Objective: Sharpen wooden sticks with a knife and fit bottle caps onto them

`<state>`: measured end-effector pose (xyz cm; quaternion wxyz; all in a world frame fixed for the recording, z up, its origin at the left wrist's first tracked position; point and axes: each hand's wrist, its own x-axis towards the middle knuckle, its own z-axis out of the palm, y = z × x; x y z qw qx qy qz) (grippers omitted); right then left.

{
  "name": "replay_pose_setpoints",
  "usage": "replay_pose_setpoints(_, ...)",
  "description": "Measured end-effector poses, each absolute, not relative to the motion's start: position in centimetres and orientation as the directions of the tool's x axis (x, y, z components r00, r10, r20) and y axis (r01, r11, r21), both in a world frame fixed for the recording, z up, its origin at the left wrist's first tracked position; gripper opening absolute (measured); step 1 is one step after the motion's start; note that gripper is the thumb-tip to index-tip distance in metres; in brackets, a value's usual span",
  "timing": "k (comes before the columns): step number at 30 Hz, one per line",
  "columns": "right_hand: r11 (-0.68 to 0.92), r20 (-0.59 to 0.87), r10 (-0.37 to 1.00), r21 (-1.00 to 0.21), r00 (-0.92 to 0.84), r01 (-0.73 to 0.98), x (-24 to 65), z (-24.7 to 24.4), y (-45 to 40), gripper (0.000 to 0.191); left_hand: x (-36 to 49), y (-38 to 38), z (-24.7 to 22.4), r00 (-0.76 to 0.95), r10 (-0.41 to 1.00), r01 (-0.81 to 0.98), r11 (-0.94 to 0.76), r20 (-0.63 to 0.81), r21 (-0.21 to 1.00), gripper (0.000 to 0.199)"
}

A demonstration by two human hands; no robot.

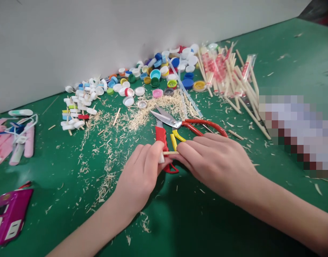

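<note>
Near the middle of the green table, my left hand (142, 171) is closed around a small white cap (161, 157), most of it hidden by the fingers. A short wooden stick (169, 153) runs between the cap and my right hand (216, 162), whose fingers pinch its other end. Just beyond the hands lie red-handled scissors (190, 124) with their blades apart, a red-handled tool (160, 135) partly covered by my left hand, and a yellow-handled tool (177, 136).
Coloured bottle caps (155, 74) line the wall, with caps joined by sticks (73, 117) at left. Wooden sticks (246, 92) and wrappers lie at back right. Shavings (142, 116) cover the middle. A magenta case (13, 214) and pink items (29, 141) sit at left.
</note>
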<state>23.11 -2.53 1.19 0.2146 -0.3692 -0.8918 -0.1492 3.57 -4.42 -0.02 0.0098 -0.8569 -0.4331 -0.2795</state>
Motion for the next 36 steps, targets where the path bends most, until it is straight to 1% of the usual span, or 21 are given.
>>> replay_pose_setpoints(3,0.635,0.512,0.631,0.091,-0.583,0.767,22.7,1.1,-3.2,0.036,3.5,-4.3,-0.2,0.466,0.721,0.757,-0.625,0.513,0.191,0.031)
replay_pose_setpoints(9,0.552,0.55,0.683,0.042,-0.48,0.833,22.1,1.1,-4.4,0.04,3.6,-4.2,-0.7,0.428,0.748,0.77,-0.596,0.507,0.229,0.031)
replay_pose_setpoints(11,0.548,0.56,0.682,0.034,-0.47,0.836,22.0,1.1,-4.7,0.038,3.7,-4.2,-0.7,0.431,0.736,0.783,-0.593,0.522,0.189,0.028)
replay_pose_setpoints(15,0.542,0.586,0.67,0.034,-0.456,0.84,21.9,0.8,-4.9,0.035,4.2,-4.3,-0.6,0.447,0.686,0.818,-0.574,0.574,0.048,0.024)
replay_pose_setpoints(18,0.528,0.582,0.678,0.038,-0.448,0.848,22.0,0.8,-5.0,0.035,4.6,-4.3,-0.7,0.445,0.687,0.84,-0.543,0.575,-0.001,0.022)
replay_pose_setpoints(26,0.491,0.581,0.688,0.069,-0.435,0.868,21.9,0.8,-5.0,0.032,5.5,-4.2,-0.8,0.403,0.736,0.873,-0.487,0.543,0.012,0.014)
replay_pose_setpoints(33,0.449,0.532,0.739,0.068,-0.413,0.891,21.4,1.1,-5.1,0.035,5.7,-4.0,-0.6,0.398,0.737,0.885,-0.465,0.546,-0.018,0.013)
replay_pose_setpoints(36,0.414,0.524,0.752,0.095,-0.399,0.905,21.2,1.1,-5.1,0.034,6.2,-4.3,-0.6,0.394,0.737,0.891,-0.454,0.549,-0.029,0.015)
